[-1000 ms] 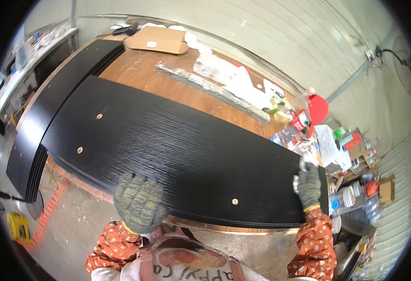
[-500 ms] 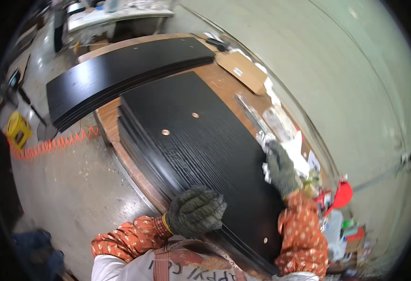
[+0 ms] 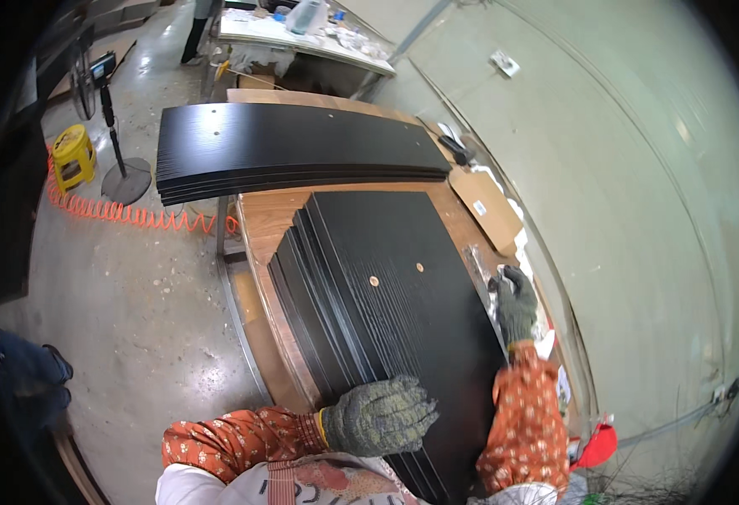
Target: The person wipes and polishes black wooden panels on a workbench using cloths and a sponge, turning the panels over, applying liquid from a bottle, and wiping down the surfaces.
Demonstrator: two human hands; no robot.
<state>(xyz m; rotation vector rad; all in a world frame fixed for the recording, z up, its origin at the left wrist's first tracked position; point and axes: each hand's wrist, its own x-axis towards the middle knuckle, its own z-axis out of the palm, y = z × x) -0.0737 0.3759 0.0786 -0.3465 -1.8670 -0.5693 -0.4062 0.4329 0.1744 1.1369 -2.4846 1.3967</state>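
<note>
A stack of black wood-grain panels [image 3: 399,316] lies in front of me, with two small round copper-coloured spots on its top board. My left hand [image 3: 384,416], in a dark grey knit glove, is over the near left part of the stack. Its fingers are extended and hold nothing; whether they touch the board I cannot tell. At the stack's right edge my right hand [image 3: 517,307], gloved alike, closes on a crumpled white wad [image 3: 496,284], perhaps cloth or paper, mostly hidden by the fingers.
Another black panel stack [image 3: 294,143] lies across the far end of the wooden table [image 3: 268,215]. Brown cardboard [image 3: 487,209] sits along the right edge by the wall. On the floor at left are a yellow stool [image 3: 73,157], a stand fan [image 3: 125,179] and an orange coiled hose [image 3: 134,215].
The view has shifted, so the panels appear lower and further right. My right hand stays at the stack's right edge with the white wad. My left hand's fingers are straighter.
</note>
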